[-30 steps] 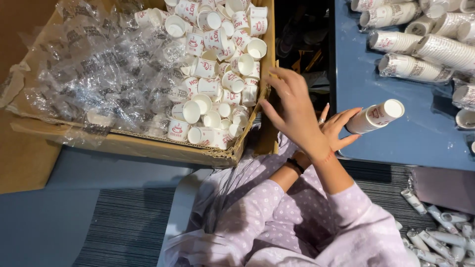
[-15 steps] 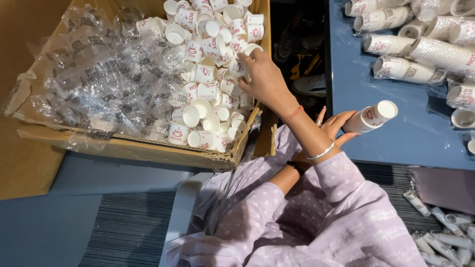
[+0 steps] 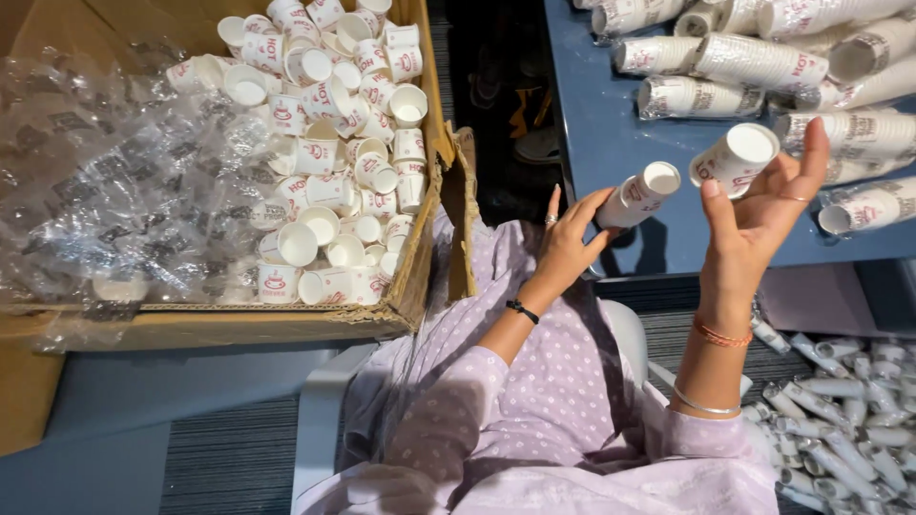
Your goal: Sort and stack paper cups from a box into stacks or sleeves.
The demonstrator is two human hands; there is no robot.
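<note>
Paper cups sit in both hands above the near edge of the blue table (image 3: 611, 143): the left hand (image 3: 568, 243) closes its fingertips round a short stack of cups (image 3: 639, 194), and the right hand (image 3: 763, 205), palm up and fingers loosely curled, cradles a single paper cup (image 3: 735, 157) just beside it. Sleeved cup stacks (image 3: 725, 62) crowd the table's far side, leaving bare blue surface beneath the hands. To the left, a cardboard box (image 3: 420, 286) holds loose cups (image 3: 334, 143) against its right wall
</note>
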